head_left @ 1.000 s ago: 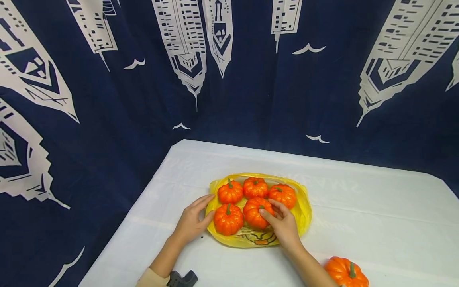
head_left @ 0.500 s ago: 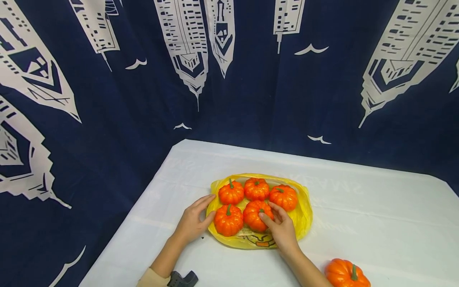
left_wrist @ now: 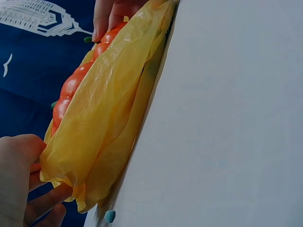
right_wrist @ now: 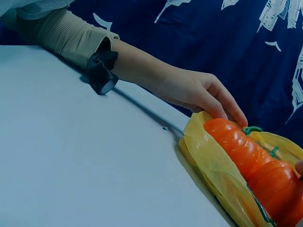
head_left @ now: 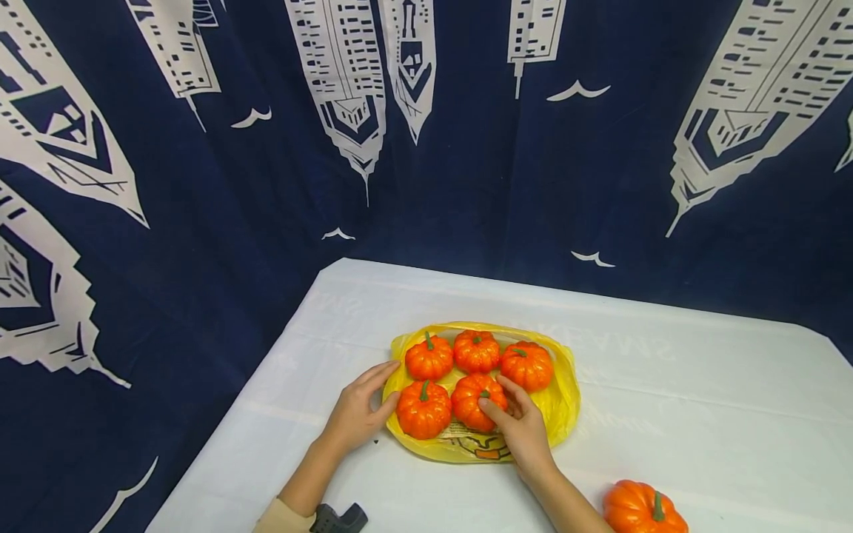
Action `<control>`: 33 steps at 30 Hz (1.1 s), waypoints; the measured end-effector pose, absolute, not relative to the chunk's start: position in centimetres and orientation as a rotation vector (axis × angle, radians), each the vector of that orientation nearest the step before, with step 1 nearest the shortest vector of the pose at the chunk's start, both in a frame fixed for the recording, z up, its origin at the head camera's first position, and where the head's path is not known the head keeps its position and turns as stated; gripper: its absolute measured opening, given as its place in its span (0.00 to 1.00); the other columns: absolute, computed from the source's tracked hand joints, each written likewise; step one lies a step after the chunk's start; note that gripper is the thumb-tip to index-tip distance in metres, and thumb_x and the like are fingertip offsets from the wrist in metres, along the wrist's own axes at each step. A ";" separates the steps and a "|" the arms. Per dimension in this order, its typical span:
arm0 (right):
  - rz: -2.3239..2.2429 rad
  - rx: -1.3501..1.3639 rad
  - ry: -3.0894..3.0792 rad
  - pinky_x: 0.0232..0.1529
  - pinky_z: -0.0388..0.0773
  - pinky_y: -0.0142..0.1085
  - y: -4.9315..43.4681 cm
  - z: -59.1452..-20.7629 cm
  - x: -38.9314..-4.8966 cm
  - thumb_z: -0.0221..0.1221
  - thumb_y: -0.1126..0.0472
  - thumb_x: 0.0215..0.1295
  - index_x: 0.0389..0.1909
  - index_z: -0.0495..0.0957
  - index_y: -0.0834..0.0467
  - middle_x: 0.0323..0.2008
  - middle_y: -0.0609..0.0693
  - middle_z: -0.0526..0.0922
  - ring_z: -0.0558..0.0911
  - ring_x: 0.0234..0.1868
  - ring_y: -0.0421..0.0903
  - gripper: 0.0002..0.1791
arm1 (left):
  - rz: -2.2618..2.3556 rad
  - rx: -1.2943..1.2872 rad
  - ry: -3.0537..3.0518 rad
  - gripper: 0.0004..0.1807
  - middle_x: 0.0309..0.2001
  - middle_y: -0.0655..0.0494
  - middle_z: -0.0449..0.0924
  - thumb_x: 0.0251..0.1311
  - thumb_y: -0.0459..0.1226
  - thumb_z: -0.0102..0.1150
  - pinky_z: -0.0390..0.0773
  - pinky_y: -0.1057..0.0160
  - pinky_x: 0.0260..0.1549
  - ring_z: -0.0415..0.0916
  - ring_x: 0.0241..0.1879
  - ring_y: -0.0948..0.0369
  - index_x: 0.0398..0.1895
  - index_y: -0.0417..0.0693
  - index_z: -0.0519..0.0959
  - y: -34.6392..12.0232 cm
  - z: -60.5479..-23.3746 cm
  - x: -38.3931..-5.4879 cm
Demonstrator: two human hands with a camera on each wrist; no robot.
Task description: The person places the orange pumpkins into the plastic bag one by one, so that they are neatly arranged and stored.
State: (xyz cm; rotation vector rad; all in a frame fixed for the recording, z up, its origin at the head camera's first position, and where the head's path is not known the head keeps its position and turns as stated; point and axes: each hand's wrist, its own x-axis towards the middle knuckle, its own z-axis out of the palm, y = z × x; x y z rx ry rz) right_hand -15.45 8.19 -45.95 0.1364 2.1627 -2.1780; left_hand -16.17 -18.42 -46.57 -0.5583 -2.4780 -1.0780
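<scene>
Several orange pumpkins with green stems sit in a yellow plastic bag (head_left: 565, 414) spread like a shallow bowl. My right hand (head_left: 526, 429) holds the front middle pumpkin (head_left: 472, 403), thumb near its stem and fingers at its right side. Left of it lies another pumpkin (head_left: 423, 409). Behind stand a left rear pumpkin (head_left: 429, 357), a middle rear one and a right rear pumpkin (head_left: 528, 366). At the bag's left end my left hand (head_left: 356, 411) rests with thumb and fingers spread, touching the yellow rim (left_wrist: 61, 165). The undersides of the pumpkins are hidden.
One more pumpkin (head_left: 645, 509) lies on the white table (head_left: 700, 414) at the front right, cut by the frame's edge. A dark wrist device (head_left: 338, 518) sits on the left forearm. A navy curtain (head_left: 466, 200) with white building prints hangs behind the table.
The pumpkin in my right hand has come down slightly toward the front, level with the one beside it. My left hand has stayed at the bag's left end.
</scene>
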 end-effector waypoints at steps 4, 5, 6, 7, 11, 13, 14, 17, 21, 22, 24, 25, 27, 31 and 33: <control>-2.193 0.155 2.150 0.49 0.70 0.16 8.3 -45.8 -15.4 0.66 0.61 0.62 0.70 0.63 0.62 0.69 0.60 0.64 0.64 0.69 0.55 0.37 | -1.070 -0.561 -2.479 0.26 0.60 0.47 0.75 0.58 0.34 0.64 0.73 0.51 0.58 0.72 0.61 0.50 0.62 0.41 0.75 -18.4 -46.6 -16.2; -2.202 0.160 2.143 0.49 0.70 0.17 8.3 -45.7 -15.3 0.66 0.61 0.61 0.69 0.64 0.62 0.69 0.59 0.64 0.65 0.68 0.55 0.37 | -1.068 -0.561 -2.479 0.26 0.60 0.46 0.76 0.58 0.34 0.64 0.73 0.51 0.58 0.73 0.60 0.50 0.62 0.41 0.75 -18.4 -46.6 -16.2; -2.210 0.163 2.142 0.49 0.71 0.17 8.3 -45.6 -15.3 0.66 0.61 0.61 0.69 0.64 0.62 0.69 0.60 0.65 0.65 0.68 0.55 0.36 | -1.066 -0.561 -2.478 0.26 0.60 0.46 0.76 0.58 0.34 0.65 0.73 0.51 0.58 0.73 0.60 0.50 0.62 0.41 0.75 -18.4 -46.6 -16.2; -2.218 0.163 2.143 0.49 0.71 0.18 8.3 -45.5 -15.2 0.66 0.61 0.61 0.69 0.64 0.63 0.68 0.60 0.65 0.65 0.68 0.55 0.36 | -1.063 -0.561 -2.477 0.26 0.60 0.46 0.76 0.58 0.34 0.65 0.73 0.51 0.58 0.73 0.60 0.50 0.62 0.41 0.76 -18.4 -46.6 -16.1; -2.258 0.147 2.137 0.50 0.72 0.19 8.5 -45.1 -14.8 0.65 0.64 0.62 0.69 0.64 0.66 0.68 0.63 0.66 0.65 0.68 0.58 0.35 | -1.062 -0.560 -2.475 0.26 0.59 0.46 0.76 0.58 0.34 0.65 0.74 0.50 0.57 0.73 0.60 0.50 0.62 0.41 0.76 -18.4 -46.5 -16.1; -2.268 0.136 2.135 0.50 0.71 0.19 8.7 -44.9 -14.5 0.64 0.65 0.62 0.69 0.64 0.67 0.68 0.64 0.65 0.65 0.68 0.58 0.35 | -1.063 -0.560 -2.477 0.26 0.59 0.46 0.76 0.58 0.34 0.65 0.74 0.50 0.57 0.73 0.60 0.50 0.61 0.41 0.76 -18.4 -46.5 -16.0; -2.265 0.139 2.135 0.50 0.72 0.19 8.8 -44.8 -14.4 0.64 0.65 0.62 0.69 0.64 0.66 0.68 0.63 0.65 0.65 0.68 0.58 0.34 | -1.064 -0.560 -2.476 0.26 0.59 0.45 0.76 0.58 0.34 0.65 0.74 0.50 0.57 0.73 0.60 0.49 0.61 0.40 0.76 -18.4 -46.5 -16.0; -2.245 0.147 2.145 0.49 0.72 0.19 9.1 -44.5 -14.0 0.64 0.64 0.63 0.69 0.65 0.65 0.68 0.61 0.66 0.64 0.69 0.57 0.34 | -1.057 -0.564 -2.475 0.26 0.59 0.45 0.76 0.58 0.33 0.65 0.74 0.50 0.57 0.73 0.60 0.49 0.61 0.40 0.76 -18.4 -46.5 -16.0; -2.214 0.169 2.169 0.48 0.72 0.19 9.6 -44.0 -13.4 0.64 0.64 0.62 0.69 0.65 0.64 0.68 0.61 0.67 0.64 0.69 0.56 0.34 | -1.054 -0.565 -2.471 0.26 0.59 0.45 0.76 0.57 0.33 0.65 0.74 0.50 0.57 0.73 0.60 0.49 0.61 0.39 0.76 -18.4 -46.5 -16.0; -2.209 0.176 2.173 0.48 0.72 0.19 9.8 -43.8 -13.1 0.65 0.64 0.62 0.69 0.65 0.64 0.67 0.61 0.67 0.64 0.68 0.56 0.34 | -1.057 -0.566 -2.470 0.26 0.59 0.45 0.76 0.57 0.33 0.65 0.74 0.50 0.57 0.73 0.60 0.49 0.61 0.39 0.76 -18.4 -46.5 -16.0; -2.205 0.182 2.185 0.49 0.72 0.19 10.0 -43.5 -12.7 0.64 0.64 0.62 0.69 0.65 0.65 0.67 0.62 0.67 0.65 0.68 0.55 0.34 | -1.060 -0.566 -2.470 0.26 0.59 0.45 0.76 0.57 0.33 0.65 0.74 0.50 0.57 0.73 0.60 0.49 0.61 0.39 0.76 -18.4 -46.5 -16.0; -2.206 0.182 2.190 0.50 0.72 0.18 10.2 -43.3 -12.6 0.64 0.65 0.62 0.68 0.65 0.65 0.67 0.62 0.68 0.66 0.67 0.55 0.34 | -1.063 -0.566 -2.470 0.26 0.59 0.45 0.76 0.57 0.33 0.65 0.74 0.50 0.57 0.73 0.60 0.49 0.61 0.39 0.76 -18.4 -46.5 -16.0; -2.200 0.178 2.212 0.51 0.70 0.18 10.4 -43.0 -12.2 0.64 0.66 0.63 0.68 0.65 0.65 0.66 0.62 0.68 0.67 0.66 0.54 0.33 | -1.066 -0.567 -2.470 0.26 0.59 0.45 0.76 0.58 0.33 0.65 0.74 0.51 0.57 0.73 0.60 0.49 0.61 0.39 0.76 -18.3 -46.5 -16.0; -2.169 0.159 2.254 0.54 0.67 0.16 11.1 -42.4 -11.4 0.64 0.64 0.63 0.68 0.65 0.64 0.66 0.60 0.69 0.68 0.65 0.51 0.33 | -1.071 -0.566 -2.469 0.26 0.60 0.45 0.76 0.58 0.33 0.65 0.74 0.51 0.57 0.73 0.60 0.49 0.61 0.40 0.76 -18.3 -46.6 -16.1; -2.144 0.149 2.269 0.54 0.67 0.16 11.5 -42.1 -10.9 0.64 0.62 0.64 0.68 0.65 0.64 0.66 0.61 0.68 0.68 0.65 0.50 0.33 | -1.069 -0.565 -2.469 0.26 0.60 0.46 0.76 0.58 0.33 0.65 0.74 0.51 0.57 0.73 0.60 0.49 0.61 0.40 0.76 -18.3 -46.6 -16.1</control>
